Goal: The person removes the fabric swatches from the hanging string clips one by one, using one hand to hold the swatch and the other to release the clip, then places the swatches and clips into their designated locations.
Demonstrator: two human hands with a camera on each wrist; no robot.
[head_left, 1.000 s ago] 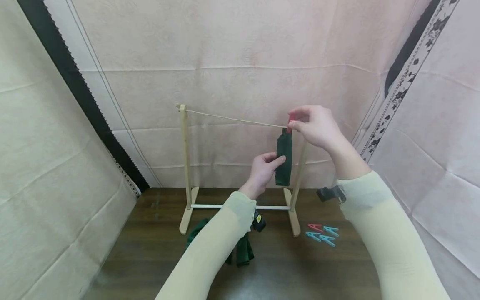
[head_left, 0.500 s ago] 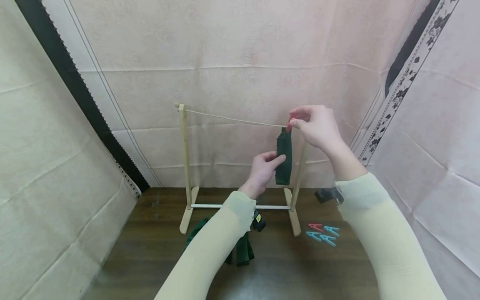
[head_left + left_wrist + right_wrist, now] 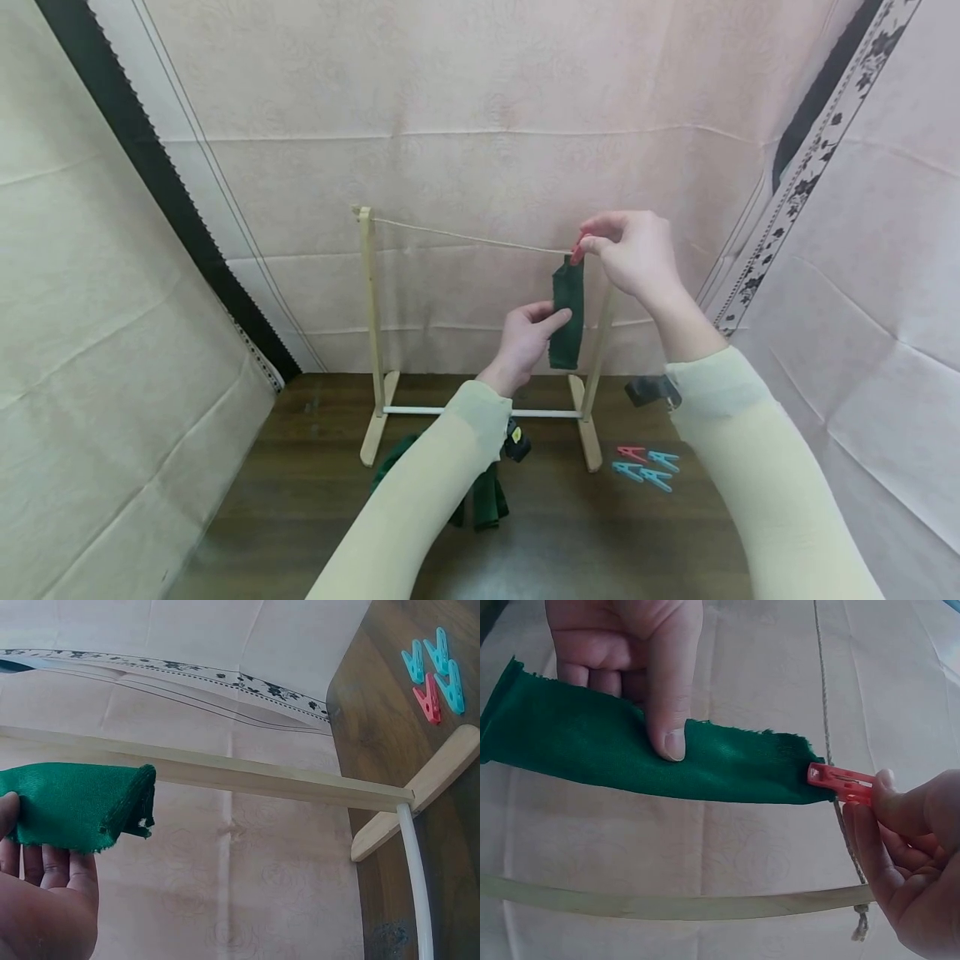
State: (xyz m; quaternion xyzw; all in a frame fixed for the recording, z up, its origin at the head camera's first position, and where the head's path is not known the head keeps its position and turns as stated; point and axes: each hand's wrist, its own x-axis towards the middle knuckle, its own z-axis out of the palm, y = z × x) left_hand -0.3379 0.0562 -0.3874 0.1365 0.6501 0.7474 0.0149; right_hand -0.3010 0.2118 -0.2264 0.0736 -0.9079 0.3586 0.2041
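Observation:
A strip of green cloth (image 3: 567, 333) hangs from the string (image 3: 472, 240) near the right post of a small wooden rack. My left hand (image 3: 522, 346) pinches its left edge, thumb in front and fingers behind, as the right wrist view shows. At the top, my right hand (image 3: 633, 250) holds a red clothespin (image 3: 840, 784) between thumb and fingers. The clothespin's tip sits over the cloth's upper end at the string. In the left wrist view the cloth's lower end (image 3: 75, 806) shows a frayed edge.
The rack's right post (image 3: 285, 780), foot (image 3: 588, 442) and white crossbar (image 3: 543, 414) stand behind the hands. Several blue clothespins (image 3: 655, 480) and a red one (image 3: 631, 453) lie at right on the brown table (image 3: 585, 550). More green cloth (image 3: 487, 500) lies partly under my left sleeve.
The red clothespin has tilted over the cloth's top, and my right wrist and forearm have shifted slightly left. My left hand keeps its hold on the cloth.

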